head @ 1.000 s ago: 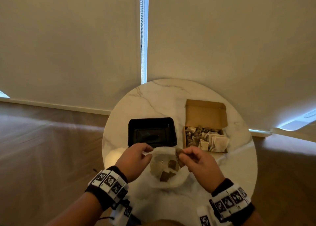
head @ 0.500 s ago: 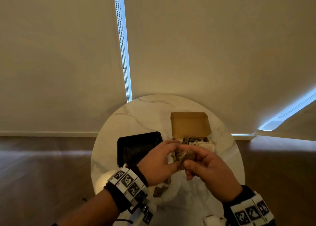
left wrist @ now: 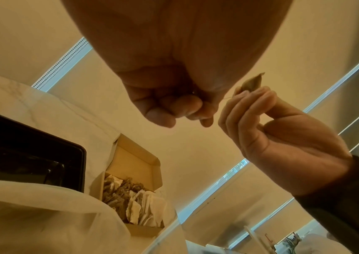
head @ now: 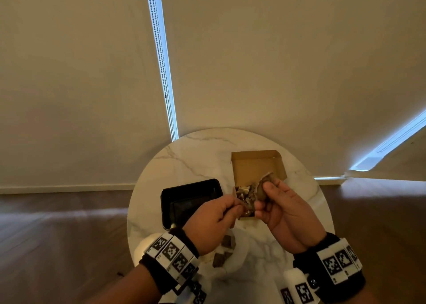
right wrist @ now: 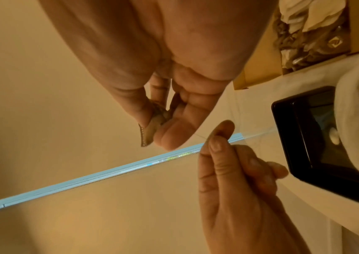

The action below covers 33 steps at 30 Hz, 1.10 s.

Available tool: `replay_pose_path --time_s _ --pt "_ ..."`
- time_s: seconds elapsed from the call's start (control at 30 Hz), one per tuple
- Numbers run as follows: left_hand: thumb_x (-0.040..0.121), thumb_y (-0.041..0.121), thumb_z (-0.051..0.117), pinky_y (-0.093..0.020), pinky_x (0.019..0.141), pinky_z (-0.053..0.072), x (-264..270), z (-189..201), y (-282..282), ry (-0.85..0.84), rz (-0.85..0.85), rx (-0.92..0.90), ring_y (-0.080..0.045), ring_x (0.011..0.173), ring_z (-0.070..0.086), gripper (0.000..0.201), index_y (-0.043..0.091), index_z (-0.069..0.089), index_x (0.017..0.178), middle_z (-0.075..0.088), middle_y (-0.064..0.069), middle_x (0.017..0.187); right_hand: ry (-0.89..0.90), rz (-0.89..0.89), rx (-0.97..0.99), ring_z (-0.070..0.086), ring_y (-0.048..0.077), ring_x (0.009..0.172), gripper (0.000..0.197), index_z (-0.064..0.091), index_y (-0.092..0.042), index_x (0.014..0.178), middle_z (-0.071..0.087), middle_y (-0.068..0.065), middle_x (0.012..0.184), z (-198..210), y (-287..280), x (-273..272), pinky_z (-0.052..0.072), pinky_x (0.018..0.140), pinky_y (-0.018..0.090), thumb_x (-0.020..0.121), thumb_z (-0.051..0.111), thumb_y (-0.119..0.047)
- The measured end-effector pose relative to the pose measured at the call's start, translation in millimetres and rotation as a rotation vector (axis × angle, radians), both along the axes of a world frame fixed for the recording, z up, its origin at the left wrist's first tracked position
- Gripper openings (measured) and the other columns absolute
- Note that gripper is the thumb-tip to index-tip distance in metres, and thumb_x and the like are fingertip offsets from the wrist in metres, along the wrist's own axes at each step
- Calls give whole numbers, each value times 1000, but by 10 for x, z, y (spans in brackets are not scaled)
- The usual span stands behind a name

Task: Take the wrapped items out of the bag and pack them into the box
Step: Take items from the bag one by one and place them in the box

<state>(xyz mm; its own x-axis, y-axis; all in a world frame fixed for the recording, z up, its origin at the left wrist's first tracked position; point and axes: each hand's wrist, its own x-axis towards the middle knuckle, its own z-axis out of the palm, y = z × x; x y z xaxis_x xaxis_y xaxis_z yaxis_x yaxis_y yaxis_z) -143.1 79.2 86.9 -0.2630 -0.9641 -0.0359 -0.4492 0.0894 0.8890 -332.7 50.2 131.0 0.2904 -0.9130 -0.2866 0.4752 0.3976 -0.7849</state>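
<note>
Right hand [head: 280,208] is holding a brown wrapped item [head: 262,186] above the near end of the open cardboard box [head: 258,165], its fingers [right wrist: 180,127] and thumb pinching the wrapper. Left hand [head: 213,220] is hovering just beside it with fingers [left wrist: 169,110] curled, thumb and forefinger pressing together on a thin thread [right wrist: 200,135] running toward the item. The box, sitting on the round marble table [head: 184,158] beside a black tray [head: 184,197], is already carrying more wrapped pieces, and the white bag [head: 235,257] is lying near the person with a few pieces inside.
</note>
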Motion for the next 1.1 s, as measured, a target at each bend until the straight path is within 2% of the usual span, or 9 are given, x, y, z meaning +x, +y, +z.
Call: replay_pose_path --time_s 0.1,0.23,0.37,0.47,0.57,0.67,0.83,1.0,1.1 --pt "107 36 49 -18 70 49 -14 28 49 -66 -29 -27 -2 73 59 20 33 68 113 62 14 78 16 -29 9 64 18 61 10 60 -8 98 64 11 78 -4 -66 82 57 52 28 92 59 -15" --pt "110 34 38 -26 83 54 -37 41 105 -233 -77 -65 -4 88 63 30 35 59 132 66 12 98 147 -100 17 64 19 64 8 63 -6 102 67 11 79 -110 -145 190 57 55 28 99 59 -12" --pt "109 37 39 -27 85 55 -21 38 135 -312 -37 -103 -5 95 66 33 36 43 142 70 12 106 447 -137 -70 61 20 62 6 66 -7 98 67 15 79 -282 -196 247 52 53 34 99 64 -13" --pt "105 48 46 -29 81 56 27 18 155 -367 54 -148 -3 89 66 21 39 49 123 72 13 102 796 -110 -236 67 16 66 4 69 -20 99 74 3 80 -429 -192 264 58 59 35 95 70 -21" --pt "101 49 53 -27 73 56 80 45 164 -322 140 -152 1 78 65 9 40 55 103 70 17 88 995 -15 -365 68 1 77 10 69 -28 102 74 -10 87 -558 -142 285 56 70 21 92 73 -27" --pt "100 43 59 -24 75 56 156 53 125 -244 184 -151 3 83 66 4 40 62 99 69 20 87 957 138 -421 69 1 80 9 70 -28 101 74 -9 88 -636 -52 331 55 71 19 93 72 -25" --pt "100 32 61 -15 73 50 251 57 70 -163 241 -117 1 84 65 12 40 66 93 68 20 84 942 369 -491 70 4 86 14 74 -32 104 75 -14 94 -709 100 351 59 80 29 94 67 -26" --pt "98 30 65 -38 77 60 337 -43 25 14 283 32 -7 76 68 10 34 69 90 71 11 81 708 415 -337 72 18 77 14 76 -27 100 77 2 87 -718 188 331 62 74 37 93 70 -16" --pt "99 27 66 -48 83 61 342 -83 62 192 338 118 -20 83 70 10 29 72 91 73 1 85 588 385 -217 73 23 76 12 76 -21 97 77 9 88 -728 183 307 61 72 38 96 69 -12"
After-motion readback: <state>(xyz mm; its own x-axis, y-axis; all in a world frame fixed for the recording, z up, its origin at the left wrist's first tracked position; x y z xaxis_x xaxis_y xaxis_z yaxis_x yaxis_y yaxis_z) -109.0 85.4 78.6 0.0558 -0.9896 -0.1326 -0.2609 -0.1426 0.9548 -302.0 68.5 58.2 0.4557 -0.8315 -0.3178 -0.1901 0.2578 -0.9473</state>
